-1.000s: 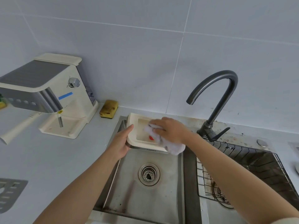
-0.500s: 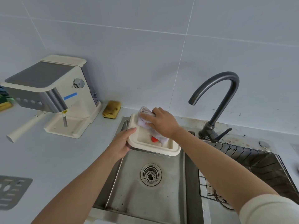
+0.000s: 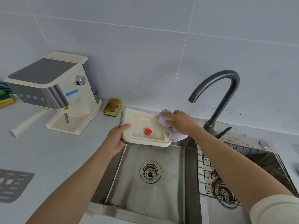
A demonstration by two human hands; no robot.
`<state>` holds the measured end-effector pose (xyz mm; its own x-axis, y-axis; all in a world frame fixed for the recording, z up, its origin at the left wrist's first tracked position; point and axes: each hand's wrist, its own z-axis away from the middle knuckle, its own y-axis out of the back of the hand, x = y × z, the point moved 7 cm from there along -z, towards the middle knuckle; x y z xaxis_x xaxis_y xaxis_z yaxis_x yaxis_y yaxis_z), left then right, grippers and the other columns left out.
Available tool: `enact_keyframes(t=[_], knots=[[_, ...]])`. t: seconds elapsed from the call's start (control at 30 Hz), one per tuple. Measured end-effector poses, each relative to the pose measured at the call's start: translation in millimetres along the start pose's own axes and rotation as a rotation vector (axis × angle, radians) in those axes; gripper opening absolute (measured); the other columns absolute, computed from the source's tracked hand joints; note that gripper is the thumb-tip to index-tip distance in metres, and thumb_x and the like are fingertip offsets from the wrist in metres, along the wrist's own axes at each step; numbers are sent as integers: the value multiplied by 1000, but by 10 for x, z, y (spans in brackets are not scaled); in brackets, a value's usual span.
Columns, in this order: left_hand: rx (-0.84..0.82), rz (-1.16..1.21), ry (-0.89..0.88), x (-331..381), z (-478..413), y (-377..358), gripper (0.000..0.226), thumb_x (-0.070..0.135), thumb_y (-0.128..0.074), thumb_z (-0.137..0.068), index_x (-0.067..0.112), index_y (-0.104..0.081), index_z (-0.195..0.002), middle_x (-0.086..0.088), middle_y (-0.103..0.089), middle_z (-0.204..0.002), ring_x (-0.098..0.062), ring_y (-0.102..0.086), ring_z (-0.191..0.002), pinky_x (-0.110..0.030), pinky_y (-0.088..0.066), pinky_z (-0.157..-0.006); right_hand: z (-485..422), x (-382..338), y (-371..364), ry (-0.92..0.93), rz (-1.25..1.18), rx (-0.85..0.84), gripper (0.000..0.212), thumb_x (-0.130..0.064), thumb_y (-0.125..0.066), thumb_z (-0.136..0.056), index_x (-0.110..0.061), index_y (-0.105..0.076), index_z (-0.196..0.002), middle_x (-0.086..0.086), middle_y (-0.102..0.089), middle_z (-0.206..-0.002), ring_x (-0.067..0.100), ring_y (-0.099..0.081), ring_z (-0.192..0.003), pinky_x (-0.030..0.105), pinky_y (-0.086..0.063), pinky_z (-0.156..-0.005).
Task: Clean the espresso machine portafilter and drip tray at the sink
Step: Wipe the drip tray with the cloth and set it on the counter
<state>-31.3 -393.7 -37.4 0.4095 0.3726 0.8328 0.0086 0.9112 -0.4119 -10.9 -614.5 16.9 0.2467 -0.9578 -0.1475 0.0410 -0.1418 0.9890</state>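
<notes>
cream plastic drip tray (image 3: pixel 142 126), shallow and roughly rectangular with rounded corners, held tilted over the far edge of the sink (image 3: pixel 155 191); a raised inner rim frames a recessed floor, on which stands a small red float (image 3: pixel 148 131). the tray's inner surfaces look pale and clean. left hand (image 3: pixel 115 140) grips the near-left corner of the tray, thumb over the rim, the other fingers wrapped underneath and out of sight. right hand (image 3: pixel 181 123) holds a bunched white cloth (image 3: pixel 169 130), fingers curled tight around it, pressing it against the tray's right edge; part of the cloth hangs below the hand. a cream sleeve (image 3: pixel 275 209) shows at the right forearm.

below the tray, the stainless basin with its round drain strainer (image 3: pixel 150 172). to the right, a wire rack (image 3: pixel 226 172) sits in a second basin flecked with dark coffee grounds. a dark curved faucet (image 3: pixel 216 97) rises behind the right hand. on the pale surface (image 3: pixel 48 151) to the left stands the cream and steel espresso machine (image 3: pixel 53 88), its base recess open, with a white handle (image 3: pixel 27 123) projecting toward the left. a yellow sponge (image 3: pixel 112 107) lies by the wall between machine and sink. a grey slotted grate (image 3: pixel 13 185) lies flat near the left edge.
</notes>
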Motion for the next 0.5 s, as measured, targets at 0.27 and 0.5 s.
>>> enact_keyframes(t=[0.27, 0.5], knots=[[48, 21, -57, 48, 31, -78, 35, 11, -51, -90, 8, -48, -125, -12, -60, -115, -28, -57, -107, -37, -50, -82, 88, -2, -177, -166, -106, -93, 43, -31, -37, -97, -20, -37, -138, 15, -56, -119, 32, -56, -101, 38, -44, -83], [131, 46, -77, 47, 2, -41, 30, 11, -53, -90, 8, -48, -119, -11, -59, -113, -25, -57, -100, -36, -49, -80, 241, -103, -351, -282, -334, -227, 40, -30, -37, -97, -17, -43, -135, 7, -48, -137, 27, -51, -119, 34, -41, -97]])
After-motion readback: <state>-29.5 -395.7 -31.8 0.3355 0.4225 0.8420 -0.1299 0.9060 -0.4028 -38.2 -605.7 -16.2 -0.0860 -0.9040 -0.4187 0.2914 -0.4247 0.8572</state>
